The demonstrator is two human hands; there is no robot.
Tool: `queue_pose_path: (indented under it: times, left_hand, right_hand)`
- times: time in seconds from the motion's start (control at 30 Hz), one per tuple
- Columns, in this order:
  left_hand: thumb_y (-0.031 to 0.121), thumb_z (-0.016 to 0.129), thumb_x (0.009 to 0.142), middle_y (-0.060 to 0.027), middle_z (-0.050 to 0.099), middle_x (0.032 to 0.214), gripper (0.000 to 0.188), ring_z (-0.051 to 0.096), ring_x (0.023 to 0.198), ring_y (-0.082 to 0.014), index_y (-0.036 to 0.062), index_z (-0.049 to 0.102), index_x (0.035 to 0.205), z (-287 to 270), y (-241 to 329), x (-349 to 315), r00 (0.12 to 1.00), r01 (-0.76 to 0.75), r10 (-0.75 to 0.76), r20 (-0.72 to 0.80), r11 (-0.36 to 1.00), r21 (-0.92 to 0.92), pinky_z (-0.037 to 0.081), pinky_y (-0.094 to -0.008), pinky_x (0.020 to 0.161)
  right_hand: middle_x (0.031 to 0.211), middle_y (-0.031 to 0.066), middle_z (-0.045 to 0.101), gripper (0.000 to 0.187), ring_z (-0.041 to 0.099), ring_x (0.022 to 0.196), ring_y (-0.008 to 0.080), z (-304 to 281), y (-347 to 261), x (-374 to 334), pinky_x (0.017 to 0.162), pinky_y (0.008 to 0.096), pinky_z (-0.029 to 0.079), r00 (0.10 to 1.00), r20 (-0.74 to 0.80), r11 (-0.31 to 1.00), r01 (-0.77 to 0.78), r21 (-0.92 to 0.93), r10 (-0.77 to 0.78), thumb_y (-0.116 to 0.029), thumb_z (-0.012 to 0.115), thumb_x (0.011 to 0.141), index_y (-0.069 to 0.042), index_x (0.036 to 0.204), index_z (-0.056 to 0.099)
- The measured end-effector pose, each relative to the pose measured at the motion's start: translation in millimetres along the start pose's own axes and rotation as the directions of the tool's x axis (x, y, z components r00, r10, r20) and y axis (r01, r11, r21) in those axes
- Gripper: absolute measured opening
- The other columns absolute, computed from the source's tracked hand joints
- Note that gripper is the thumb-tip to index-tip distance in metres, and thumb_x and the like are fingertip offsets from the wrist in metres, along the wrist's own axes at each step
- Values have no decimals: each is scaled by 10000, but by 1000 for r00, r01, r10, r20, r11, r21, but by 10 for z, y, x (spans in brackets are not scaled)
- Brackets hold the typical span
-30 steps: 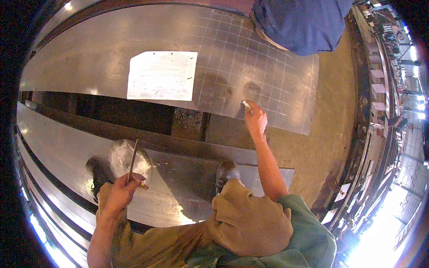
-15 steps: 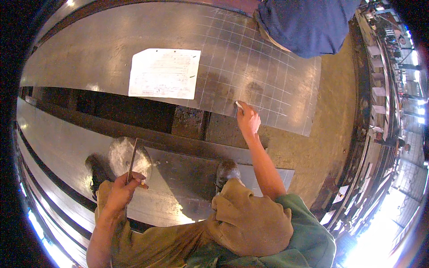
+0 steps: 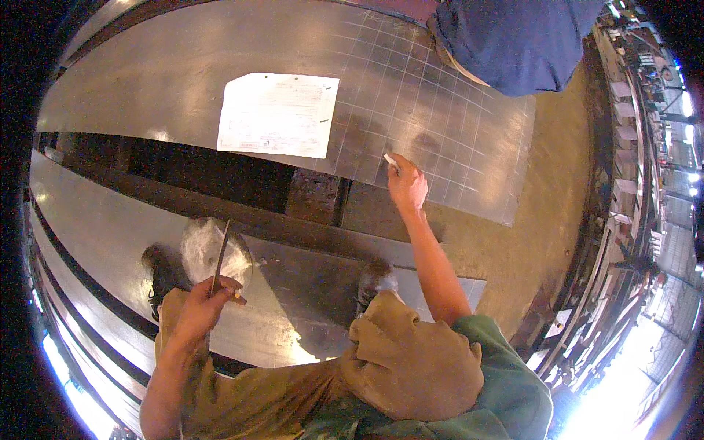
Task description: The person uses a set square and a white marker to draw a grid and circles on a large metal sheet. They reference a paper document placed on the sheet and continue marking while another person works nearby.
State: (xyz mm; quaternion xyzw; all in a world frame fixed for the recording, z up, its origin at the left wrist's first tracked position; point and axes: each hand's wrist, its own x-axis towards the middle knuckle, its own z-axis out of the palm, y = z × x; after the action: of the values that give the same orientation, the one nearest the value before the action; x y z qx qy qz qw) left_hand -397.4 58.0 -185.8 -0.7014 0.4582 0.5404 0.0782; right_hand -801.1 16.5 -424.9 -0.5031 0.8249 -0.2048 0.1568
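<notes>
My right hand (image 3: 407, 183) pinches a short white stick of chalk (image 3: 391, 160) over the near edge of a dark metal sheet (image 3: 169, 66). White lines cross the right part of that sheet as a grid (image 3: 447, 125). Lower left, my left hand (image 3: 205, 302) is closed on a thin dark rod (image 3: 223, 249), which points up and away. A small pale bit (image 3: 237, 294) shows at its fingertips, too small to name. Left of the grid lies a white printed paper (image 3: 277, 115), flat on the sheet.
At the far right of the sheet, a person in a navy top (image 3: 513, 44) leans over it. A dark gap (image 3: 213, 176) separates it from a nearer metal sheet (image 3: 110, 227), where a round whitish disc (image 3: 209, 249) lies. Racks (image 3: 623, 147) line the right side.
My right hand has moved slightly left and away along the sheet's near edge with the chalk. The whole view has shifted a little; my left hand still grips the rod.
</notes>
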Motion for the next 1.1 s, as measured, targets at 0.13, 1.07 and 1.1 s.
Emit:
queue_pose_path:
  times: [0.13, 1.07, 1.1]
  left_hand:
    - [380, 566, 905, -9, 633, 686, 270, 573, 631, -114, 185, 693, 1041, -2, 192, -72, 998, 59, -59, -10, 998, 0, 433, -290, 626]
    - [146, 582, 940, -75, 699, 938, 176, 658, 902, -155, 16, 641, 1042, -19, 364, -110, 993, 86, -78, 86, 992, -93, 439, -291, 873]
    - [147, 579, 940, -75, 700, 939, 177, 656, 903, -153, 16, 641, 1042, -10, 331, -98, 993, 86, -77, 89, 992, -97, 435, -289, 877]
  right_hand:
    - [1032, 125, 684, 305, 653, 932, 366, 36, -98, -30, 783, 454, 527, 999, 25, 999, -29, 25, 28, -195, 652, 833, -240, 1135, 671]
    - [1005, 99, 669, 271, 657, 869, 358, 283, -271, 238, 735, 469, 533, 993, 44, 991, 113, -72, -110, -186, 608, 849, -208, 1110, 674]
    - [1004, 100, 668, 273, 656, 866, 359, 301, -307, 245, 736, 470, 533, 981, 99, 983, 173, -68, -166, -187, 606, 850, -209, 1114, 669]
